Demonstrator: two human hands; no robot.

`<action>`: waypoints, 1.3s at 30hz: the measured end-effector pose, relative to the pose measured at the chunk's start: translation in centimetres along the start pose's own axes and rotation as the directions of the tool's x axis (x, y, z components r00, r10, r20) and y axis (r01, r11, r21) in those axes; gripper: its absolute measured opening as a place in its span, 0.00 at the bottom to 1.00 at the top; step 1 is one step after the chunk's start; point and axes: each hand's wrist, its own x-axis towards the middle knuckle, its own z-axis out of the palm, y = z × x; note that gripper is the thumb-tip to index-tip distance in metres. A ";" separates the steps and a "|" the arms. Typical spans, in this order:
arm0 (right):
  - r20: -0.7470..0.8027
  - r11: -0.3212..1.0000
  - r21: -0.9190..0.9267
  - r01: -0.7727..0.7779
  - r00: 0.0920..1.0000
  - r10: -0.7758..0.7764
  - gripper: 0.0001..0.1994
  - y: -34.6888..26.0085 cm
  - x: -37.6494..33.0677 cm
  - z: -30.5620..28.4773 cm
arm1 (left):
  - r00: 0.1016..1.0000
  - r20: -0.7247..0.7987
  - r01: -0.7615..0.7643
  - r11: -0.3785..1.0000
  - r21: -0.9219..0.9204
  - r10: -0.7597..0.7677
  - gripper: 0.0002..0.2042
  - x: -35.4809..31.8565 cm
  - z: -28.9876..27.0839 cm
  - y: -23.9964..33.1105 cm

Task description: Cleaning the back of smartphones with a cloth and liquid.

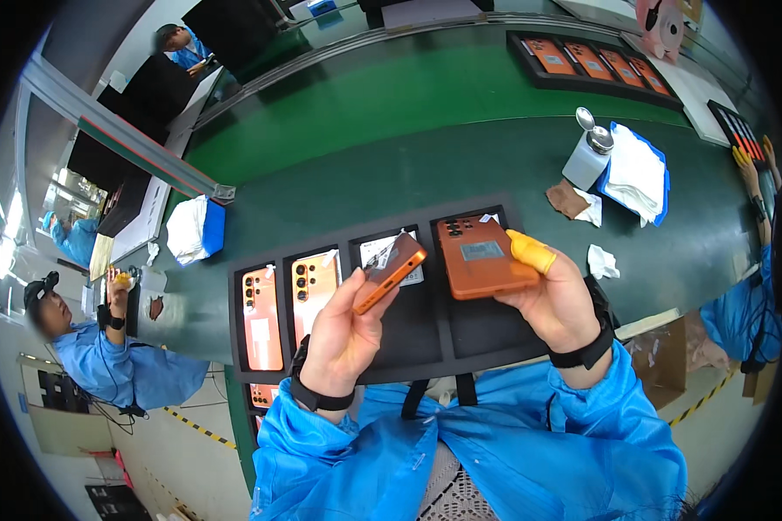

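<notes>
My left hand (341, 339) is closed on an orange-edged phone (394, 276), tilted so that its bottom edge with the port shows. In my right hand (558, 304) is another phone (487, 271), its orange back with camera lenses and a grey label facing up. A yellow finger cot (530, 252) covers one finger of that hand. Both phones are above a black compartment tray (339, 240). Two phones, a coral-orange one (261, 321) and a golden-orange one (313, 293), lie in its left compartments, backs up. A white printed piece (415, 271) shows behind the left-hand phone.
Folded white cloths (639, 174) fill a blue bin at right, beside a pump bottle (588, 156) and a brown cloth (566, 199). More cloths (188, 230) stand at left. A black tray of phones (539, 78) lies far right. Co-workers sit on both sides.
</notes>
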 end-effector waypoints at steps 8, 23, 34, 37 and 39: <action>-0.001 0.998 -0.061 -0.016 1.000 0.016 0.25 0.8 -1.1 -1.2 | 0.916 0.137 -0.296 0.402 0.866 0.377 0.19 -3.6 2.4 -0.1; -0.242 0.990 -0.114 -0.084 0.969 0.055 0.15 5.0 0.3 -0.1 | 0.828 0.408 -0.301 -0.309 0.902 0.385 0.27 0.0 1.3 -2.9; -0.166 0.988 -0.138 -0.072 0.985 0.049 0.16 5.2 0.0 -0.3 | 0.842 0.365 -0.272 -0.273 0.923 0.396 0.29 0.1 1.6 -3.1; -0.151 0.981 -0.175 -0.079 0.987 0.053 0.17 5.0 -0.1 -0.6 | 0.831 0.389 -0.283 -0.300 0.911 0.398 0.29 0.3 1.5 -3.0; -0.165 0.981 -0.170 -0.090 0.984 0.061 0.16 4.8 -0.1 -0.4 | 0.802 0.416 -0.271 -0.360 0.893 0.429 0.28 0.7 1.3 -2.8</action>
